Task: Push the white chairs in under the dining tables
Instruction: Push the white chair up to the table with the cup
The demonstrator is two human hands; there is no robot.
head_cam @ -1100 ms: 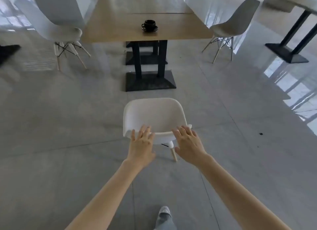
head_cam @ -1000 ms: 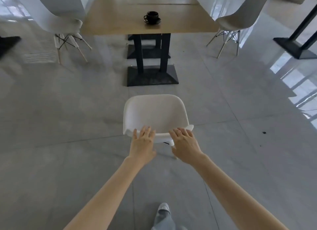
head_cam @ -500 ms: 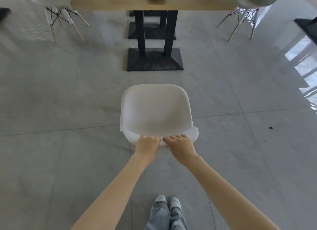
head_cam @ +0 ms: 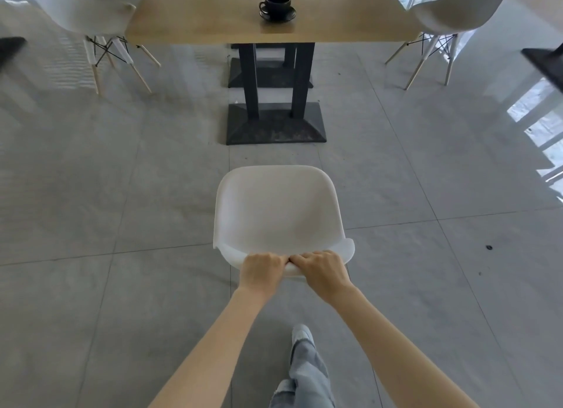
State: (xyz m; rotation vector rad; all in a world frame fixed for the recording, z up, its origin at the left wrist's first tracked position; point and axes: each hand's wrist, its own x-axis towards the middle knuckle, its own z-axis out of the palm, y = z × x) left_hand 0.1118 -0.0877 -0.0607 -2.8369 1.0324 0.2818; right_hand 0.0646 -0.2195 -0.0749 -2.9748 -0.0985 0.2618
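Note:
A white shell chair (head_cam: 278,212) stands on the grey tiled floor right in front of me, its seat facing the table. My left hand (head_cam: 262,270) and my right hand (head_cam: 321,270) grip the top edge of its backrest side by side, fingers curled over the rim. Beyond it is a wooden dining table (head_cam: 213,14) on two dark posts with a black base plate (head_cam: 275,127). A stretch of bare floor separates the chair's front edge from that base.
A black cup on a saucer (head_cam: 277,7) sits near the table's front edge. Two more white chairs flank the table, one at the left (head_cam: 91,14) and one at the right (head_cam: 454,8). Another dark table base (head_cam: 545,63) shows at the far right. My leg (head_cam: 304,371) steps forward below.
My hands went from flat on the backrest to curled around its top edge. The chair and I have moved closer to the table.

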